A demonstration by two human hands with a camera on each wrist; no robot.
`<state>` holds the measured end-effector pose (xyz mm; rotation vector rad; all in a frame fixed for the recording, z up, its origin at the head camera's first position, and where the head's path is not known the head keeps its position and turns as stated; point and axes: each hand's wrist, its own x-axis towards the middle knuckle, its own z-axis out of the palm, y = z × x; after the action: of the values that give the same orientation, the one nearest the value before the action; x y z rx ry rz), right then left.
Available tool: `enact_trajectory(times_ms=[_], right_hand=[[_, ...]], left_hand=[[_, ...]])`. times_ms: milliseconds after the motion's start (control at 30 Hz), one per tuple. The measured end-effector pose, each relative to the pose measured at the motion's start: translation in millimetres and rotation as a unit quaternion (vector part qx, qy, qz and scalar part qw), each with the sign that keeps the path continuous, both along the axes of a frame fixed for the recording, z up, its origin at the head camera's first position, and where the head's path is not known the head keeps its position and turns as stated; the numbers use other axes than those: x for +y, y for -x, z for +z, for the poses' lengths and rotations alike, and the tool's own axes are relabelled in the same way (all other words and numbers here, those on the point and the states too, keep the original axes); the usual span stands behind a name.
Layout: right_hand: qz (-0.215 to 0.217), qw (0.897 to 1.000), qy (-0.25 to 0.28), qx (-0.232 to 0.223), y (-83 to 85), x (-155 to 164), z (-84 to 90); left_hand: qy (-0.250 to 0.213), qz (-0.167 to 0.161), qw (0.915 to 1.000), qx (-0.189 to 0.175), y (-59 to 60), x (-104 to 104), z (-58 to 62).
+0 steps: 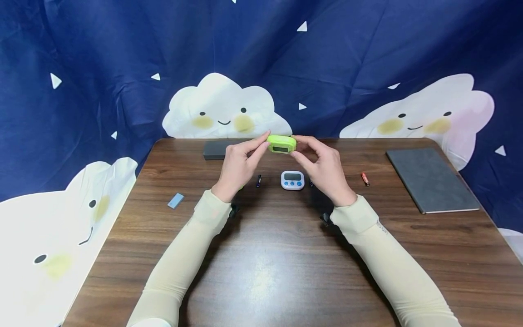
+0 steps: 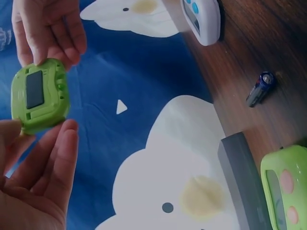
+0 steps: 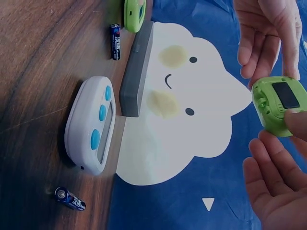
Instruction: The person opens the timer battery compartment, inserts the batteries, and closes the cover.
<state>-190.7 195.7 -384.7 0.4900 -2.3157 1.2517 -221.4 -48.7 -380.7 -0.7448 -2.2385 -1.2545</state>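
Note:
Both hands hold a green digital timer (image 1: 282, 144) up above the far part of the table. My left hand (image 1: 239, 168) pinches one end between thumb and fingers, and my right hand (image 1: 324, 168) pinches the other. In the left wrist view the timer's back shows a dark rectangular piece (image 2: 34, 90) and a small recess along one side. Below the hands, a white timer (image 1: 292, 180) with blue buttons lies on the table. A blue battery (image 1: 259, 181) is left of it; another blue battery (image 3: 70, 199) appears in the right wrist view, mostly hidden by my right hand in the head view.
A second green timer (image 2: 287, 187) with pink buttons is largely hidden behind my left arm in the head view. A dark grey box (image 1: 214, 150) stands at the back edge. A light blue strip (image 1: 175, 200) lies left; a red battery (image 1: 365, 179) and dark notebook (image 1: 431, 179) lie right.

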Motion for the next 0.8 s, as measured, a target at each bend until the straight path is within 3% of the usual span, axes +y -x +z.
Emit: enact_trajectory(times_ms=[333, 567, 800], right_hand=[[0.011, 1.0, -0.008, 0.013, -1.9, -0.4, 2.3], [0.037, 0.996, 0.047, -0.065, -0.7, 3.1, 6.2], [0.079, 0.979, 0.102, -0.156, 1.3, 10.0, 10.6]], left_hand=[[0.015, -0.008, 0.9995, 0.027, 1.1, -1.1, -0.2], [0.011, -0.034, 0.9993, -0.005, 0.0, -5.2, 4.0], [0.057, -0.08, 0.9938, -0.053, -0.6, -10.6, 9.4]])
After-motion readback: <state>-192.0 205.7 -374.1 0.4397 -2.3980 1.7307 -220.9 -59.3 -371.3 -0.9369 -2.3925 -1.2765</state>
